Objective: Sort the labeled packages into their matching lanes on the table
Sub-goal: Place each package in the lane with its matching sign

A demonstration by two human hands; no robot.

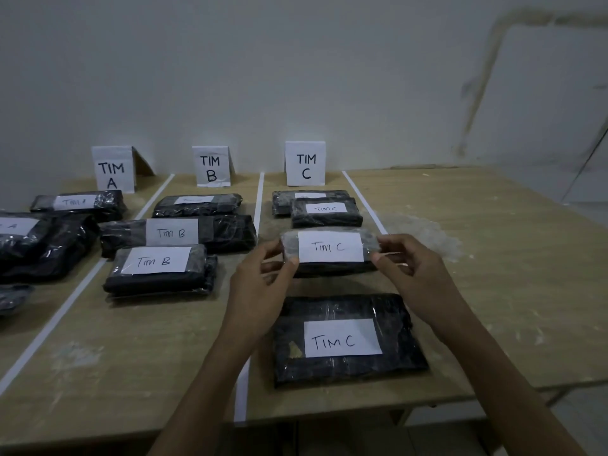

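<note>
A black wrapped package labelled "Tim C" [330,248] sits in the TIM C lane, between the white tape lines. My left hand [263,281] pinches its left end and my right hand [408,268] pinches its right end. Nearer me lies a larger "Tim C" package [345,340]. Two more C packages [325,210] lie behind, in front of the TIM C sign [305,163]. The TIM B sign [211,166] heads a lane with three B packages [158,268]. The TIM A sign [112,169] stands over A packages [77,204] at far left.
White tape strips [258,205] divide the wooden table [493,258] into lanes. Crumpled clear plastic [424,232] lies right of the C lane. A white wall rises behind the signs. The table's front edge runs just below the nearest package.
</note>
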